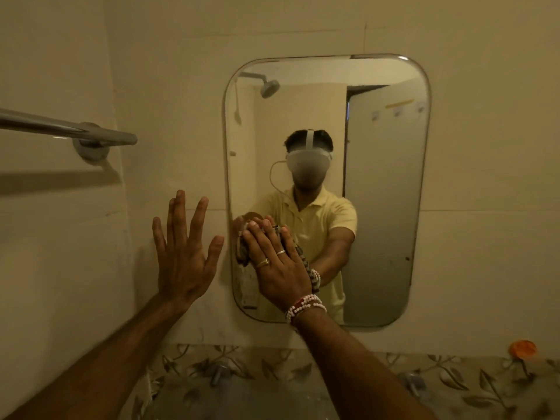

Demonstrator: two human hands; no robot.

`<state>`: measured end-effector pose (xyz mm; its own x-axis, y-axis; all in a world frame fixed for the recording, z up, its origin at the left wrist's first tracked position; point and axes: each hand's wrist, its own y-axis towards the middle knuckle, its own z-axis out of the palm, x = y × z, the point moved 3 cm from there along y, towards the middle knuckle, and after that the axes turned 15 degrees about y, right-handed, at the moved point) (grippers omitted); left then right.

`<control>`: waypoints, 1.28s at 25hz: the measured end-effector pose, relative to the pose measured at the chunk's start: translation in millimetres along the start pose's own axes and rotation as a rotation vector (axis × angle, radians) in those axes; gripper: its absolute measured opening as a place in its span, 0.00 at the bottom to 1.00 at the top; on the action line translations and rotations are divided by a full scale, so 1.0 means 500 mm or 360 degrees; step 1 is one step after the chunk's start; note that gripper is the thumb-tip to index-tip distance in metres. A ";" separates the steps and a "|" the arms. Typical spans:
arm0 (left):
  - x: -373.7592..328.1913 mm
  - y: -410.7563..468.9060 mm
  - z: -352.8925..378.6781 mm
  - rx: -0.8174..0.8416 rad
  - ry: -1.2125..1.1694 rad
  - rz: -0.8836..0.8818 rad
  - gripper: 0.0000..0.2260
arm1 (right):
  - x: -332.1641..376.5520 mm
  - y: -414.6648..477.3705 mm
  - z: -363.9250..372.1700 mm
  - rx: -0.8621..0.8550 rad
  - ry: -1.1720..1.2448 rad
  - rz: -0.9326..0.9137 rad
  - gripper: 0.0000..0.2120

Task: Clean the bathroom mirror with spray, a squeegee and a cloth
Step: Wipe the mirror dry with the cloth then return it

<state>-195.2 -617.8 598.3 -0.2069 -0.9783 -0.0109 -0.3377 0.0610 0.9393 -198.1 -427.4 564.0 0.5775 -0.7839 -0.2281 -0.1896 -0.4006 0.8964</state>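
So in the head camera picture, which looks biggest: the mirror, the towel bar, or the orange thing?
1. Rounded rectangular wall mirror, biggest.
2. Shiny metal towel bar, though it sits nearer and runs off the picture.
3. Small orange round thing, smallest.

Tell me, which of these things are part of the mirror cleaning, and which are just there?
In use: mirror; cloth pressed on the glass by the right hand; left hand flat on the wall.

Just there: towel rail; tap; orange object.

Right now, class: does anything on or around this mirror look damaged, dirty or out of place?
Yes. The mirror's lower left edge looks mottled and patchy, like stains or worn backing, just below the cloth pressed under the right hand. The left hand rests flat on the wall.
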 end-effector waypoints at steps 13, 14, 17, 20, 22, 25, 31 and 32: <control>-0.137 -0.011 0.038 0.0016 -0.0132 0.0096 0.35 | -0.282 -0.200 -0.295 -0.0569 0.0123 0.0661 0.24; -0.134 -0.016 0.040 0.0020 -0.0121 0.0097 0.35 | -0.283 -0.224 -0.295 -0.0669 0.0162 0.0772 0.24; -0.128 -0.029 0.044 0.0049 -0.0116 0.0097 0.34 | -0.252 -0.272 -0.258 -0.0677 0.0116 0.0873 0.25; -0.119 -0.035 0.038 0.0071 -0.0136 0.0100 0.34 | -0.200 -0.255 -0.201 -0.0550 0.0064 0.0711 0.30; -0.104 -0.036 0.031 0.0071 -0.0106 0.0100 0.34 | -0.155 -0.220 -0.156 -0.0530 0.0102 0.0656 0.30; -0.065 -0.042 0.021 0.0057 -0.0069 0.0078 0.32 | -0.077 -0.165 -0.079 -0.0439 0.0161 0.0615 0.28; -0.003 -0.077 0.020 0.0054 -0.0058 0.0025 0.30 | 0.064 -0.107 0.069 -0.0061 0.0151 0.0329 0.38; 0.002 -0.081 0.022 0.0055 -0.0054 0.0022 0.31 | 0.080 -0.110 0.086 -0.0010 0.0152 0.0281 0.38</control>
<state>-191.9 -619.2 556.5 -0.2423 -0.9701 -0.0102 -0.3660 0.0817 0.9270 -198.7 -457.3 489.4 0.6084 -0.7930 -0.0307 -0.2895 -0.2578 0.9218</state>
